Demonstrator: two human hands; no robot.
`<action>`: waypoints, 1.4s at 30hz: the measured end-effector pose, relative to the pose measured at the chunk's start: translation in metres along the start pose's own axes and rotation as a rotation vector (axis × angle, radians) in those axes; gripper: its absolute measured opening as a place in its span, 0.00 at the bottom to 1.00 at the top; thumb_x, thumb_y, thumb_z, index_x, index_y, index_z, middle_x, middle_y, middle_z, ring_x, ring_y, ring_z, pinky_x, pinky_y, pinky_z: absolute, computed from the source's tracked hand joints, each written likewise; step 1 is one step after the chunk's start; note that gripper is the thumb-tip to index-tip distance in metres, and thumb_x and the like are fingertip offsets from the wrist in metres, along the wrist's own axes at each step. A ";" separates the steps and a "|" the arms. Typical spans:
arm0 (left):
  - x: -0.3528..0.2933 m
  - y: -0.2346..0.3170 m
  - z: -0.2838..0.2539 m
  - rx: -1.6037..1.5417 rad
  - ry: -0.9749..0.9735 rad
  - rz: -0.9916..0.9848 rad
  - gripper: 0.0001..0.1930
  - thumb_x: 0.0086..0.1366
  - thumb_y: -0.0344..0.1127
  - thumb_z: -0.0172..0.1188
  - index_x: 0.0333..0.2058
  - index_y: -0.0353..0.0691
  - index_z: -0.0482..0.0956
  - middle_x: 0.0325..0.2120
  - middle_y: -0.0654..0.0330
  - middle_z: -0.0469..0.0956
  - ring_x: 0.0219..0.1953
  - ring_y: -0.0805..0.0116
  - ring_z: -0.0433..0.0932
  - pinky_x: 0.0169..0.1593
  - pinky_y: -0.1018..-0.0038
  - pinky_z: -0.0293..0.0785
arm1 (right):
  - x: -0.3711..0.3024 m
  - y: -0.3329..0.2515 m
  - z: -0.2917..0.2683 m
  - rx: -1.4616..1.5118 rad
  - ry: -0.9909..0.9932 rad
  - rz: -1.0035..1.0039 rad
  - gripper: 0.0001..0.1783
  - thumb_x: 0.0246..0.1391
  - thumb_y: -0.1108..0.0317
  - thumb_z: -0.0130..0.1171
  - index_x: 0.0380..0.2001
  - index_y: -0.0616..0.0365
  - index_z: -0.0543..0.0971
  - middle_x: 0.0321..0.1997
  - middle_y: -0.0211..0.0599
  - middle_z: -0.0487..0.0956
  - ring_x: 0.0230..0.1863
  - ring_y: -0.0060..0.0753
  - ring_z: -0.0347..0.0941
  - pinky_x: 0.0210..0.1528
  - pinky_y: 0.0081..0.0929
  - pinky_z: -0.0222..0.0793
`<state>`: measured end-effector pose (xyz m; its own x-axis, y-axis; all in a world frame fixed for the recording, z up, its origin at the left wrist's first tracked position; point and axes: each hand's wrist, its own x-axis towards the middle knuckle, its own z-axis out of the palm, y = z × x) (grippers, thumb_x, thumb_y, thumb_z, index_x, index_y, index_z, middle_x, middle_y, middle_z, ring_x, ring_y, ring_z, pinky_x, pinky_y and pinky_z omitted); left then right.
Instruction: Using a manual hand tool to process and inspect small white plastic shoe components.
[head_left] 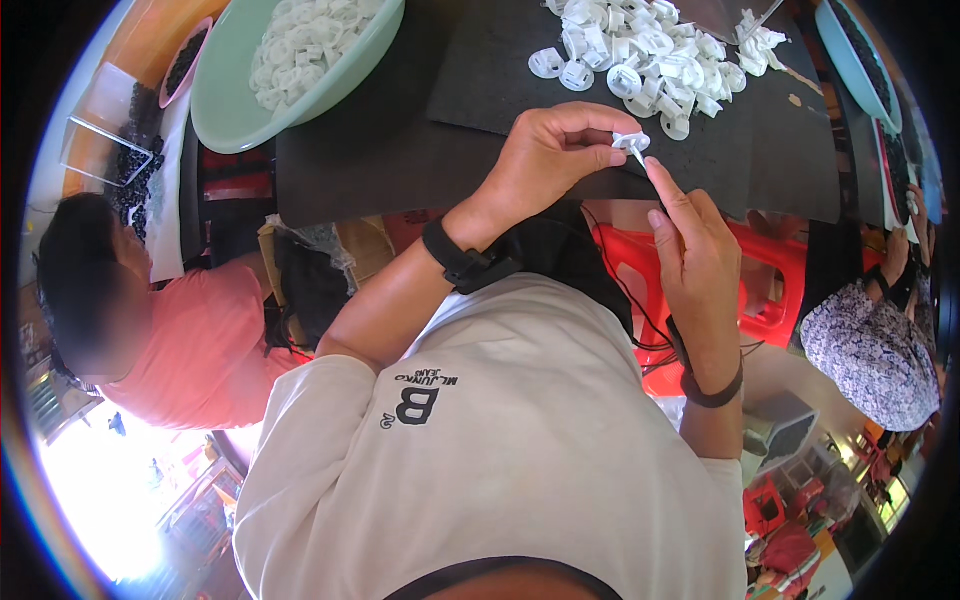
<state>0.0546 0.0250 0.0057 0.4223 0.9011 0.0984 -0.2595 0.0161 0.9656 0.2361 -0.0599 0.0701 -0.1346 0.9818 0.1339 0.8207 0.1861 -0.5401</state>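
Observation:
Over the near edge of the dark table, my left hand (560, 150) pinches a small white plastic part (632, 142) between thumb and forefinger. A thin white prong sticks out from the part toward my right hand (697, 232). That hand has its forefinger stretched out, the tip at or against the prong. Its thumb stands apart from the forefinger, and the other fingers are partly hidden. Just beyond my hands, a heap of similar white plastic parts (650, 60) lies on a dark mat (480, 85), some of them round and flat.
To the left stands a pale green basin (340, 95) with many white parts inside. A crumpled white wad (760, 45) lies right of the heap. Further off are a blue basin (865, 75), a red plastic stool (770, 285), a person in pink (200, 340) and one in a patterned top (870, 350).

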 end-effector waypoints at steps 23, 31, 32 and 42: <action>0.001 -0.001 0.003 0.107 0.009 0.027 0.15 0.61 0.17 0.60 0.46 0.36 0.82 0.49 0.56 0.77 0.50 0.71 0.77 0.54 0.76 0.76 | 0.002 0.001 0.004 -0.112 0.011 -0.018 0.22 0.58 0.72 0.54 0.57 0.47 0.76 0.28 0.38 0.70 0.26 0.44 0.72 0.25 0.39 0.66; 0.000 -0.002 0.003 0.128 0.008 0.028 0.15 0.61 0.17 0.60 0.46 0.36 0.82 0.49 0.56 0.77 0.49 0.71 0.77 0.54 0.76 0.76 | 0.002 -0.001 0.004 -0.106 -0.004 -0.013 0.24 0.60 0.74 0.53 0.59 0.45 0.74 0.27 0.41 0.68 0.25 0.42 0.69 0.27 0.37 0.65; 0.000 -0.002 0.003 0.121 0.007 0.031 0.15 0.61 0.17 0.60 0.46 0.36 0.82 0.49 0.56 0.77 0.49 0.71 0.77 0.54 0.76 0.76 | 0.003 -0.003 0.003 -0.124 -0.012 -0.012 0.23 0.60 0.73 0.53 0.59 0.46 0.74 0.28 0.41 0.68 0.26 0.43 0.70 0.27 0.38 0.66; 0.001 -0.004 0.003 0.138 0.015 0.033 0.15 0.60 0.17 0.60 0.45 0.36 0.82 0.49 0.57 0.78 0.49 0.71 0.78 0.54 0.76 0.76 | 0.006 -0.007 0.000 -0.189 -0.045 -0.012 0.23 0.60 0.73 0.53 0.59 0.47 0.74 0.29 0.40 0.70 0.28 0.46 0.72 0.28 0.41 0.67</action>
<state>0.0592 0.0247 0.0026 0.4019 0.9067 0.1283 -0.1505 -0.0728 0.9859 0.2300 -0.0554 0.0746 -0.1660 0.9810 0.1001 0.9081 0.1916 -0.3724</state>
